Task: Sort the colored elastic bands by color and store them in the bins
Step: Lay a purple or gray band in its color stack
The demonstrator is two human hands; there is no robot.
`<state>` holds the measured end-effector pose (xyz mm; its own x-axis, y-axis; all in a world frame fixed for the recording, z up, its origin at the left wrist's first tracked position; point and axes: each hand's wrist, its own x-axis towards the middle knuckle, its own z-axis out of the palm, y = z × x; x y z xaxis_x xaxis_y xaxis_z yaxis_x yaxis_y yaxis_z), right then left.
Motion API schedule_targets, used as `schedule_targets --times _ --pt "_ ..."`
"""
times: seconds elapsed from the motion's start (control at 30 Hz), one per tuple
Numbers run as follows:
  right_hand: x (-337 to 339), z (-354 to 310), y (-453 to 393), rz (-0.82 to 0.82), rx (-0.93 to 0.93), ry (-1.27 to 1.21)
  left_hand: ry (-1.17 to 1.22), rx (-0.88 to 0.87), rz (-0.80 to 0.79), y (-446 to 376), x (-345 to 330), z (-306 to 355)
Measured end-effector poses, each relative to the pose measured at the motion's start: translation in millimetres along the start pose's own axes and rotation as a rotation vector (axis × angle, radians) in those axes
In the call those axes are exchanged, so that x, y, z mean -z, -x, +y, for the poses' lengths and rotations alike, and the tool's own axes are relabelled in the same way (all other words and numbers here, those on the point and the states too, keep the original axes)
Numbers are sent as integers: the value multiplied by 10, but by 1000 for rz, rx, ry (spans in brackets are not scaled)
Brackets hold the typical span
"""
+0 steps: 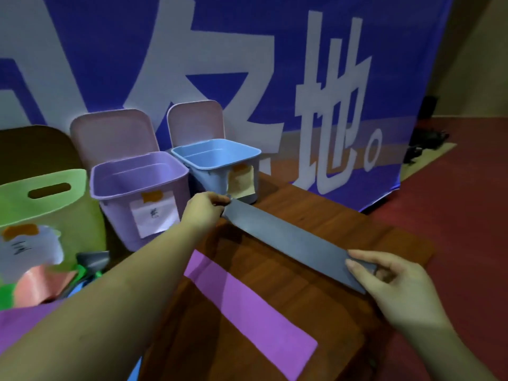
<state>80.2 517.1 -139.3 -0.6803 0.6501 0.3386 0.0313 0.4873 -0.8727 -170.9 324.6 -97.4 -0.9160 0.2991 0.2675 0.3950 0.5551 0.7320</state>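
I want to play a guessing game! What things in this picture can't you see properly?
- Purple bin and blue bin, head view: walls hide the bottoms.
- Purple bin label: writing too small and blurred.
- Green bin: cut off by left edge.
- Purple band: left arm covers its near end.
- Grey band: ends hidden under left hand and right hand.

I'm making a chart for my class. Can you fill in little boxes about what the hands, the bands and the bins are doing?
left hand: left hand pinches the far end of the grey band
right hand: right hand grips the near end
grey band: stretched flat over the wooden table
purple band: purple band lies flat on the table
bins: green bin, purple bin, blue bin, all open, each with a paper label
other bands: a pile beside the green bin
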Motion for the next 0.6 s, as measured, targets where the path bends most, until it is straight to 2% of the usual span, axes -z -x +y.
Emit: schedule_targets --times 0.13,0.37,0.53,0.6 --pt "-29 158 -6 1 -10 124 -49 34 -104 -144 -358 -27" --pt "-46 349 -47 -39 42 484 -517 -39 -206 -210 -674 -194" --pt "-7 339 -82 -122 -5 550 -478 -77 -241 -17 -548 -93" --pt "-40 246 -75 -123 42 525 -472 -107 -279 118 -431 -4"
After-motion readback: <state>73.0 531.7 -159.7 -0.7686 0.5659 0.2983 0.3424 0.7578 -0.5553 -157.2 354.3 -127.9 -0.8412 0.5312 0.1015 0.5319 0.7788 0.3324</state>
